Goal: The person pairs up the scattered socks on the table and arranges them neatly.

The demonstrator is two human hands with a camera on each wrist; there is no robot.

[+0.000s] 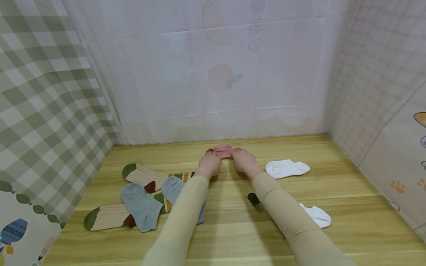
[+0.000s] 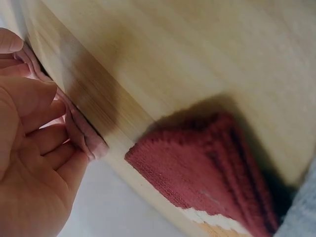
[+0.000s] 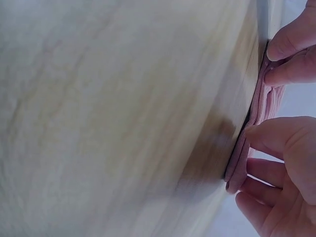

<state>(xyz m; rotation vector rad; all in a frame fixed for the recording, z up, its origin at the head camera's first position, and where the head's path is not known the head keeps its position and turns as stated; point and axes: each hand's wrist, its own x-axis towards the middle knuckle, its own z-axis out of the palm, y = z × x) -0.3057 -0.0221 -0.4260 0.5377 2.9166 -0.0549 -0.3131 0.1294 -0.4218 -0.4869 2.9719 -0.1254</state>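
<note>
A folded pink sock (image 1: 223, 151) lies flat at the far middle of the wooden table. My left hand (image 1: 210, 163) pinches its left end between thumb and fingers. Its right end is pinched by my right hand (image 1: 244, 161). In the left wrist view, the sock's edge (image 2: 81, 131) runs along the fingers of the left hand (image 2: 39, 148). The right wrist view shows ribbed, layered pink fabric (image 3: 261, 106), with the right hand's (image 3: 291, 170) thumb on the near side and fingers beneath.
Left of the arms lie beige striped socks (image 1: 108, 217) with green toes, overlapped by grey socks (image 1: 141, 207). To the right are a white sock (image 1: 287, 169) and another white sock (image 1: 317, 215), partly behind the right sleeve. A small black item (image 1: 253, 198) shows beside that sleeve.
</note>
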